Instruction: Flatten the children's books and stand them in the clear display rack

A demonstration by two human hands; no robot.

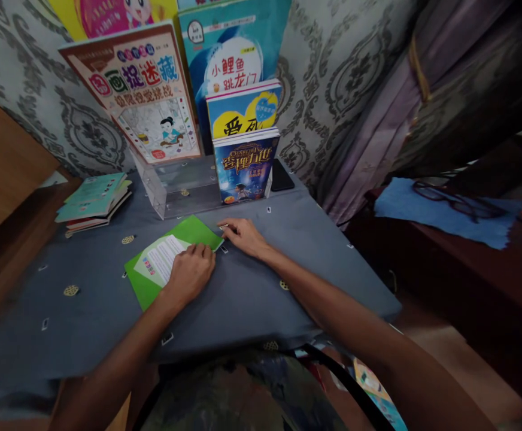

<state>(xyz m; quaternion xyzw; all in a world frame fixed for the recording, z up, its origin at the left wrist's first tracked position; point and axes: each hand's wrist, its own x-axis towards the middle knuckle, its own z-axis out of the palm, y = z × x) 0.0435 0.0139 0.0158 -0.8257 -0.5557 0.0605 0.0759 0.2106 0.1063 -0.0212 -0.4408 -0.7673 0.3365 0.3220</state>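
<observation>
A thin green book [189, 230] with a white text panel lies slantwise on the cloth-covered table. My left hand [192, 269] rests on its lower right part, palm down, fingers laid over the cover and slightly bent. At the book's right corner is my right hand [245, 237], its thumb and forefinger closed together at the edge. The exact contact of those fingertips is too small to make out. Just behind the hands, a dark blue book [247, 170] stands upright in a clear acrylic stand [189, 200].
More books stand behind, including a brown-bordered one [139, 96] and a teal one [236, 45]. A small pile of booklets [93, 197] lies at the left. A black phone [282, 176] is beside the stand. Glasses [458, 200] rest on a blue cloth [400, 203] at the right.
</observation>
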